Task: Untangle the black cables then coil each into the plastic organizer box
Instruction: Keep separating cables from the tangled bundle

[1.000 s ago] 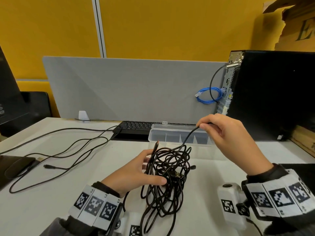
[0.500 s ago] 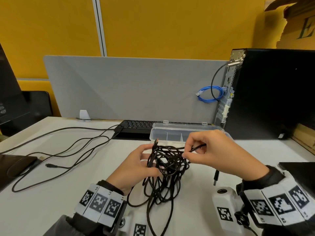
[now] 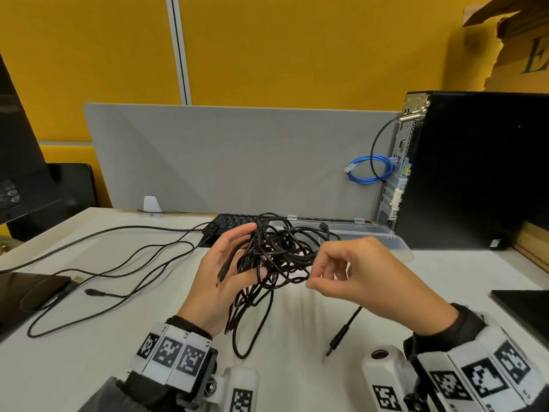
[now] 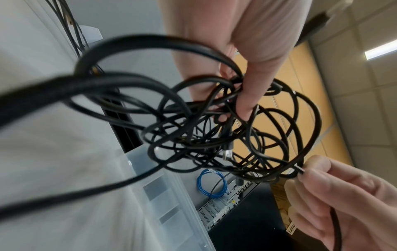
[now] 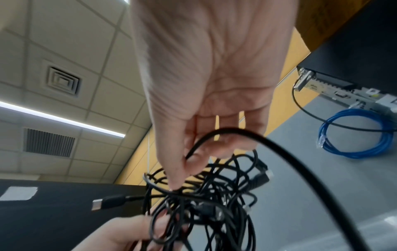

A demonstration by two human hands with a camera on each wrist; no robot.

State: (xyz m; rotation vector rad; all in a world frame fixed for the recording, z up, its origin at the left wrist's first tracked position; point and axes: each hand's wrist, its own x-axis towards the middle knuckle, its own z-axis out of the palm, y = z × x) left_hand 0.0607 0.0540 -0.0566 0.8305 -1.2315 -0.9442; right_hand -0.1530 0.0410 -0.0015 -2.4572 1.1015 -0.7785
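Observation:
A tangle of black cables (image 3: pixel 277 257) is held up above the white desk, in front of the clear plastic organizer box (image 3: pixel 371 234). My left hand (image 3: pixel 225 269) grips the tangle's left side, thumb across several strands (image 4: pixel 247 95). My right hand (image 3: pixel 335 272) pinches one strand at the tangle's right edge between thumb and forefinger (image 4: pixel 300 169) (image 5: pixel 182 168). That strand runs under the right palm and ends in a plug (image 3: pixel 337 341) hanging near the desk. A USB plug (image 5: pixel 107 204) sticks out of the tangle. Loops hang down to the desk.
A black keyboard (image 3: pixel 234 223) lies behind the tangle. Other thin black cables (image 3: pixel 118 263) trail over the desk's left half. A black computer tower (image 3: pixel 475 171) with a blue cable coil (image 3: pixel 368 173) stands back right. A grey divider closes the far edge.
Both hands lifted the tangle higher off the desk. My right hand came down from a raised pull and now pinches a strand close to the tangle; a plug end now hangs below it.

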